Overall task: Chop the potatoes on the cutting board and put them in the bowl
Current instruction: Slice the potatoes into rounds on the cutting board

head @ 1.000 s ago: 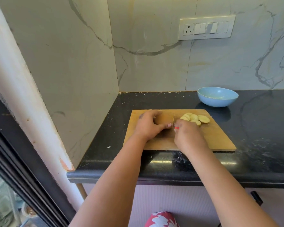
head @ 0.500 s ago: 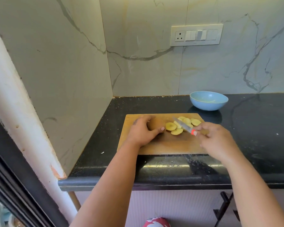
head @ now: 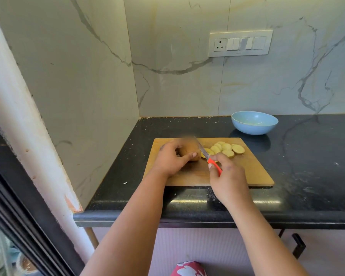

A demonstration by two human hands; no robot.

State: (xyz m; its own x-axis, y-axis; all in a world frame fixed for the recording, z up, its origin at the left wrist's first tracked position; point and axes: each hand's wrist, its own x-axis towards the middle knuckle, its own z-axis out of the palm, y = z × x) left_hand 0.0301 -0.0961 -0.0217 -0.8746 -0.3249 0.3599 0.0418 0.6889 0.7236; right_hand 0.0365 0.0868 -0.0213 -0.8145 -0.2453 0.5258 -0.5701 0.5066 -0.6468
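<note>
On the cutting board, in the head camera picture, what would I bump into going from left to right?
Left hand holding the whole potato → knife in the right hand's grip → pile of potato slices, the last thing on the cutting board.

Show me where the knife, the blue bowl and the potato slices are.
knife (head: 214, 166): head view, on the orange handle.
blue bowl (head: 247, 130): head view, on the near outer wall.
potato slices (head: 227, 150): head view, on a slice mid-pile.
</note>
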